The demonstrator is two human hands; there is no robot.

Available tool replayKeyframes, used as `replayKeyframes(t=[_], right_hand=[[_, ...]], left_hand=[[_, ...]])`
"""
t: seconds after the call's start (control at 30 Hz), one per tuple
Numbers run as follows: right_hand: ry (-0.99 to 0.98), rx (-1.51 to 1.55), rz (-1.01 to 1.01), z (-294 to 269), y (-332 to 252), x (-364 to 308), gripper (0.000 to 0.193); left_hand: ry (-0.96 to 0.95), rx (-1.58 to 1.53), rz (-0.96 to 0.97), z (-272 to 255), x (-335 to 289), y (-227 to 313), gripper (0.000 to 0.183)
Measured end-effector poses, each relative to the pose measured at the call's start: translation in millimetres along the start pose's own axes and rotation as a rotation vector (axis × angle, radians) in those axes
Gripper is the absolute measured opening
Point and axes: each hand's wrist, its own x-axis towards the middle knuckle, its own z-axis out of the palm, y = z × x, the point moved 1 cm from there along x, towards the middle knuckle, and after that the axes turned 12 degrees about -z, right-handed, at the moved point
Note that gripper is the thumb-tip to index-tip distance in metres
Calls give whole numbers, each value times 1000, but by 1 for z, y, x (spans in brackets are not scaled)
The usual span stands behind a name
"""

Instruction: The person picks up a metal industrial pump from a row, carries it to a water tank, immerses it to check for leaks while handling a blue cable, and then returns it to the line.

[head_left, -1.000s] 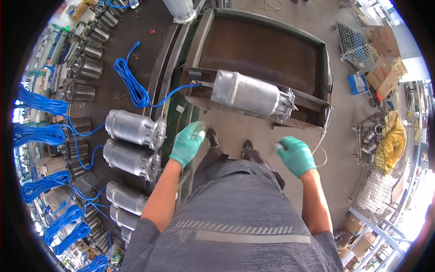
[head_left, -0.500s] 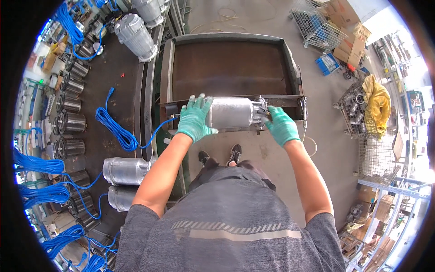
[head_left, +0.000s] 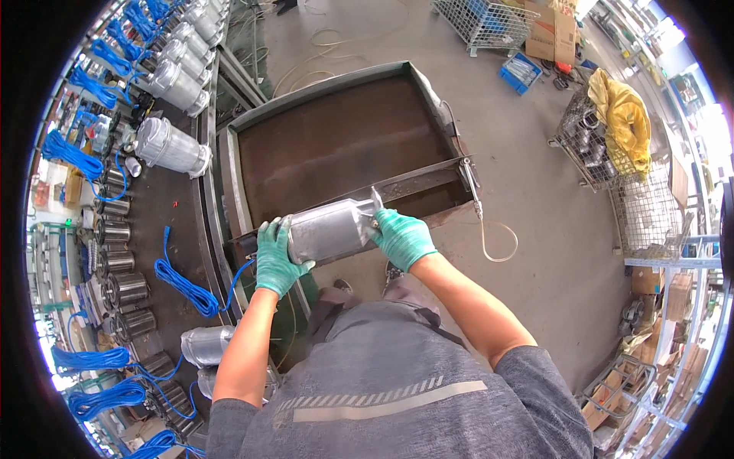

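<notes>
Left hand, green-gloved: cupped, fingers pointing forward, thumb splayed rightward. Right hand, green-gloved: fingers curled, angled forward-left. Left forearm, bare: reaching forward. Right forearm, bare: slanting forward and inward, toward the left.

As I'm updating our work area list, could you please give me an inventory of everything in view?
Held cylinder: one, silver, between the hands
Tank: one, brown inside, beyond the held cylinder
Pale hose: one loop visible, right of the tank
Workbench: one, dark, left
Upright cylinders: several, silver, upper left
Lying cylinders: at least two, silver, lower left
Cable coils: many, blue, left
Wire cages: at least three, grey, right
Yellow sheet: one, on a cage
Crate: one, blue, upper right
Cardboard boxes: several, brown, right
Shirt: one, grey, lower centre
Left hand: one, green-gloved, cylinder's left end
Right hand: one, green-gloved, cylinder's right end
</notes>
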Motion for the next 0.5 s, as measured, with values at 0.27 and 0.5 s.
replayKeyframes(t=[0.27,0.5], right_hand=[[547,-27,517,-4,214,-75,43],[281,295,812,-20,247,-5,76]], left_hand=[[-17,66,-11,6,3,2,131],[-57,54,-37,1,2,3,128]])
